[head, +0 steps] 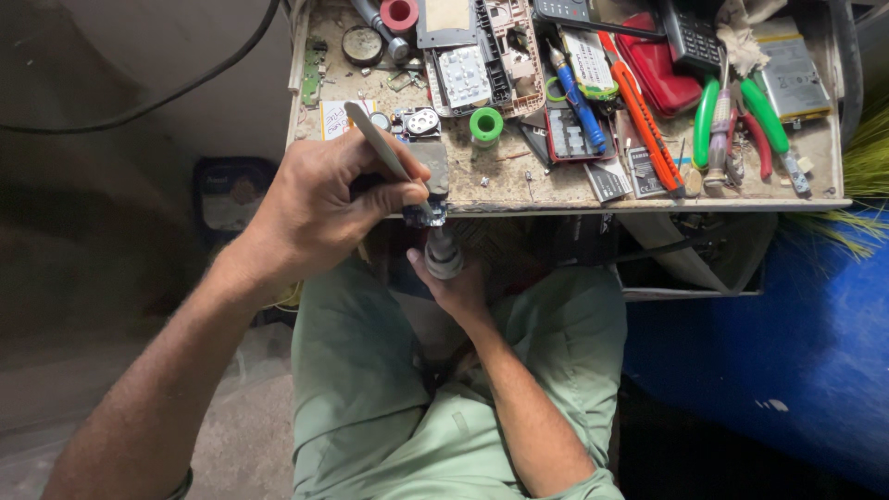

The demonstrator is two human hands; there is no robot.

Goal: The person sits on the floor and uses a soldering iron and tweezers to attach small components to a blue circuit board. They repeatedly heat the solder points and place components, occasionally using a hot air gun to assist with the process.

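Observation:
My left hand (315, 208) is closed around a slim grey metal tool like tweezers (375, 139), whose upper end slants up over the bench. Its lower tip meets a small dark electronic part (425, 216) at the bench's front edge. Just below, my right hand (456, 289) comes up from between my knees and grips a short grey cylindrical object (443, 254), its top right under the dark part. Whether the cylinder touches the part I cannot tell.
The worn workbench (556, 190) is crowded: a green solder spool (485, 123), blue pen-like tool (579, 102), orange screwdriver (648, 130), green-handled pliers (736, 120), a keypad panel (463, 76), phone parts, a red case (659, 69). A blue drum (787, 343) stands right; a black cable (167, 93) crosses left.

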